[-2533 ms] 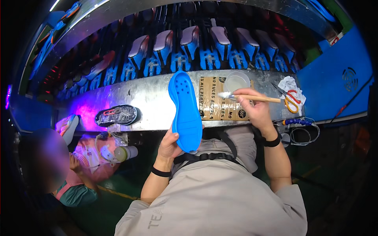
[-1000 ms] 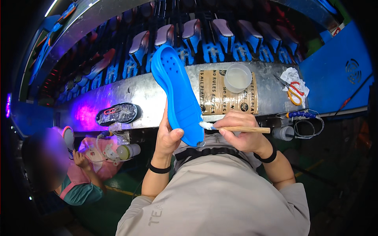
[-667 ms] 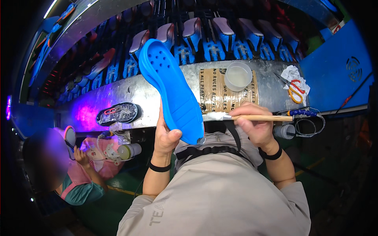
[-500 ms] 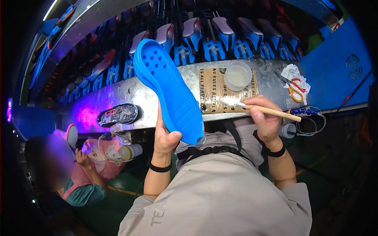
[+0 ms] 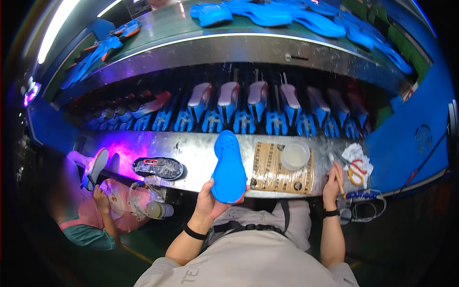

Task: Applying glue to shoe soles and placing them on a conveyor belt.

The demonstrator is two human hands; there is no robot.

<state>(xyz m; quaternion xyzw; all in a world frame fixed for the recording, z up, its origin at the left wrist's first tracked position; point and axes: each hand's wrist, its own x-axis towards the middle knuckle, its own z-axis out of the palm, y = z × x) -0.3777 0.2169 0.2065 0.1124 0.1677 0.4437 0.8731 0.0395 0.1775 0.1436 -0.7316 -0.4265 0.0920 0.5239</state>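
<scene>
My left hand [image 5: 206,202] grips a bright blue shoe sole [image 5: 229,167] near its lower end, thumb along the side. The sole stands nearly upright over the bench's front edge, with a cluster of small holes in its upper end. At the right, my right hand [image 5: 331,189] is closed round the wooden handle of a brush [image 5: 339,177], its pale bristles pointing up and away from me. Left of the brush, a round translucent tub [image 5: 295,157] with pale contents sits on a tape-covered cardboard sheet [image 5: 275,181]. Scissors [image 5: 356,173] with orange and red handles lie beyond the brush.
Behind the metal bench [image 5: 201,148], shoes [image 5: 228,95] stand on a row of blue holders. Blue soles [image 5: 267,14] lie on the belt above. A dark film-wrapped shoe [image 5: 158,168] and crumpled paper [image 5: 357,154] rest on the bench. A co-worker [image 5: 91,225] holds a shoe at left.
The view has tilted up, showing the upper belt. The sole now stands straighter and farther from me. My right hand has moved with the brush away from the tub, and the brush points upward.
</scene>
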